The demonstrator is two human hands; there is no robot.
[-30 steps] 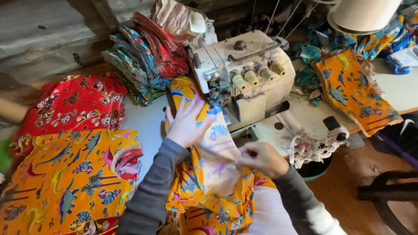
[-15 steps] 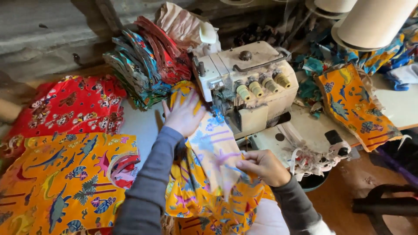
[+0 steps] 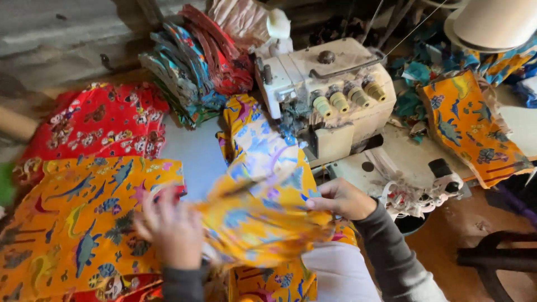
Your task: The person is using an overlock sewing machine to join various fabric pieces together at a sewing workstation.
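Gripping yellow printed cloth (image 3: 263,218) in both hands: left hand (image 3: 170,229) clamped (blurred), right hand (image 3: 341,198) pinching edge | lying beside sewing machine (image 3: 330,95) | seam not under needle yet

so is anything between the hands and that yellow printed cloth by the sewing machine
Nothing visible. The left hand and the right hand both already grip the yellow printed cloth directly, one at each side. Its far end lies against the front of the sewing machine; the left hand is motion-blurred.
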